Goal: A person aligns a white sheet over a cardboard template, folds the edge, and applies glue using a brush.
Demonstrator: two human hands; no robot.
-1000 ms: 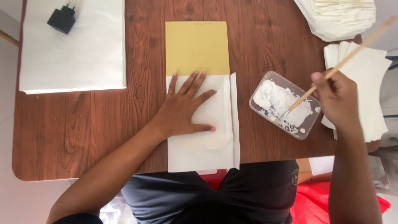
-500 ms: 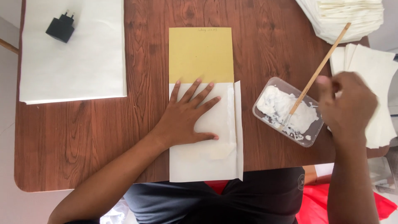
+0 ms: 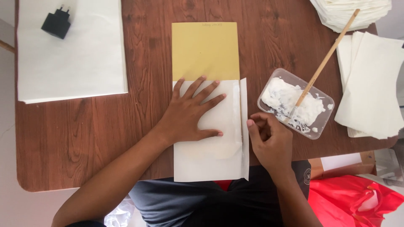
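Head view: your left hand lies flat, fingers spread, on the white paper sheet at the tabletop's near edge; your right hand, loosely curled and holding nothing, touches its glued side flap.

On the table, a folded sheet lies at the near edge, in the middle, overlapping the near end of a card behind it. The left hand lies flat on the sheet; the right hand sits just right of the sheet's side flap. Right of that hand stands a tray of paste with a brush leaning in it. Paper lies further right, with more stacked behind. Far left lies a large sheet with a charger on it.
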